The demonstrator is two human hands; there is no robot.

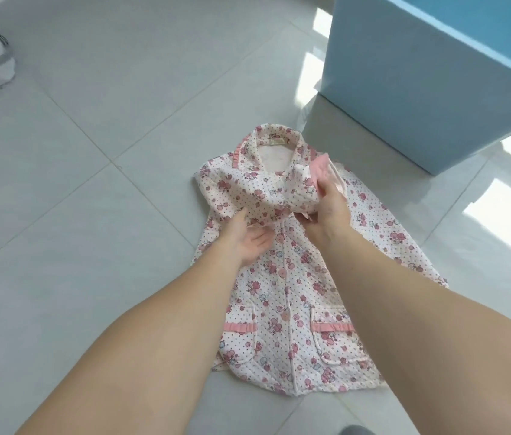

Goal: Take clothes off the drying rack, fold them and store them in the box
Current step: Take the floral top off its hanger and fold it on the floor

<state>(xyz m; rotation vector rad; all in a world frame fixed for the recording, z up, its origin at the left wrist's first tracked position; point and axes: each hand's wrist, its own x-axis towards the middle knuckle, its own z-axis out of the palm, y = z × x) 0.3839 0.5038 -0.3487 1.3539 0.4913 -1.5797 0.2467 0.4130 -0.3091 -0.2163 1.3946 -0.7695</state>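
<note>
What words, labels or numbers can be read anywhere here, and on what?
None can be read.
Neck tag inside the collar of the jacket: something is there, but too small and blurred to read.
Blue box: plain, no text visible.
The jacket's print is pictures and dots, not letters.

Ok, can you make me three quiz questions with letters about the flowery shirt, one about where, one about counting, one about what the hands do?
1. Where is the shirt?
A on the floor
B on a rack
C in the box

2. How many pink-trimmed pockets show?
A one
B two
C four

3. What is the right hand doing?
A resting flat
B holding a sleeve
C pointing

Answers: 1 A, it lies on the tiled floor. 2 B, one each side of the buttons. 3 B, it grips the folded-over sleeve; the left hand touches the shirt.
</note>
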